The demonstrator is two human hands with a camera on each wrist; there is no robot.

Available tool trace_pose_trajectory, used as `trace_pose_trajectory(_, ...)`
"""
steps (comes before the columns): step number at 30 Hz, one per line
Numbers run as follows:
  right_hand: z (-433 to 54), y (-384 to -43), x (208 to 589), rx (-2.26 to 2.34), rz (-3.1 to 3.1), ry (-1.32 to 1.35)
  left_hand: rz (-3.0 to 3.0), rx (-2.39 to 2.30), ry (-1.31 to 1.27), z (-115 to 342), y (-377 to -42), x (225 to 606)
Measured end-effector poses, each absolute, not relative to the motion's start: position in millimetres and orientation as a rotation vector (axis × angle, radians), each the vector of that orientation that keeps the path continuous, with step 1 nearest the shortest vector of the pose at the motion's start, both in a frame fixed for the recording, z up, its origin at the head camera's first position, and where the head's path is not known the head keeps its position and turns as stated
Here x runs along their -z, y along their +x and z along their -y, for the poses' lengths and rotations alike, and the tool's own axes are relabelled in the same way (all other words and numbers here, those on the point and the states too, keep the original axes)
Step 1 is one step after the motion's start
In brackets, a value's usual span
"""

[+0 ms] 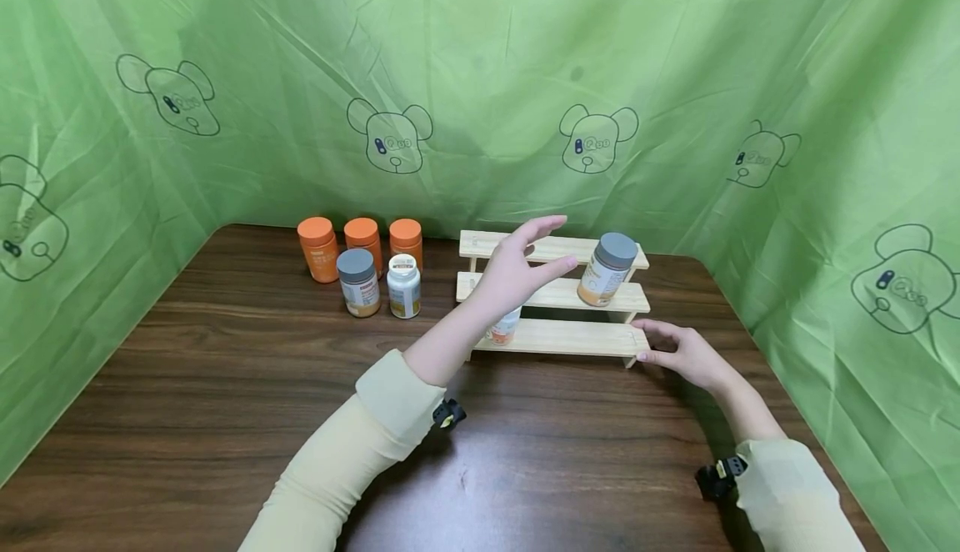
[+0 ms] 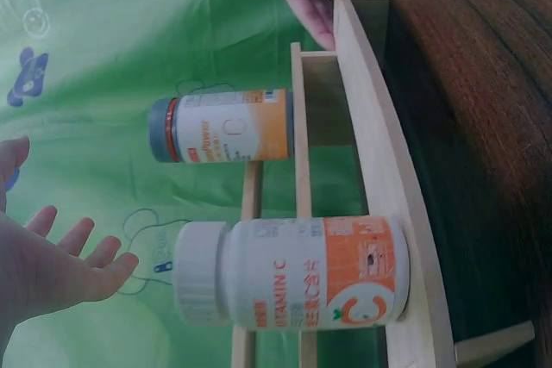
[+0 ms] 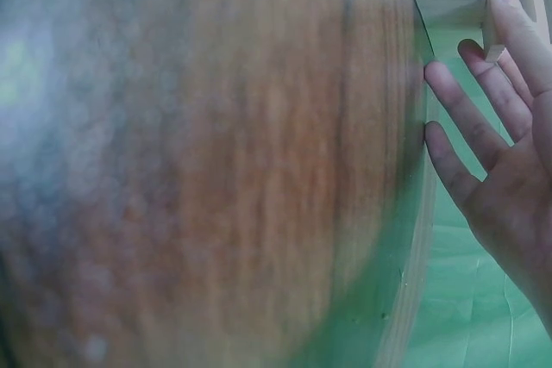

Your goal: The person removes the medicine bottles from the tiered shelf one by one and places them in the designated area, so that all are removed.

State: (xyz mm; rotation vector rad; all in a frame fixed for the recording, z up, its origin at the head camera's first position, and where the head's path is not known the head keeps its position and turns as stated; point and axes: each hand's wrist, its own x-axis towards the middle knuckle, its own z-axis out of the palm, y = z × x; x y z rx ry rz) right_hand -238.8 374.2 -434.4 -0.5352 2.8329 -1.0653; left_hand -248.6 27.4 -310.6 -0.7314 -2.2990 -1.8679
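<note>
A three-tier wooden display rack stands on the table. My left hand hovers over its left half with fingers spread and nothing held. Below that hand, a white vitamin C bottle stands on the lowest step, partly hidden by the wrist in the head view. A grey-lidded jar with a white and orange label is upright on the middle step, toward the right. My right hand pinches the right end of the lowest step, thumb in front and fingertips behind.
Left of the rack stand several orange-lidded orange jars, a second grey-lidded jar and a small white bottle. The dark wooden table meets a green printed curtain at the back and sides.
</note>
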Motion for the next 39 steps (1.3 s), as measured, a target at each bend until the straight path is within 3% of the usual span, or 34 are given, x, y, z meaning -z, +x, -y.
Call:
trace_pose_trajectory(20,-378,-241,435,1.032,-2.828,-0.522,2.35,1.922,-0.648,-79,-277,329)
trace_pose_trajectory(39,-377,-239,434,1.029,-2.818,-0.519,2.336,1.949,-0.638,-115,-281,349)
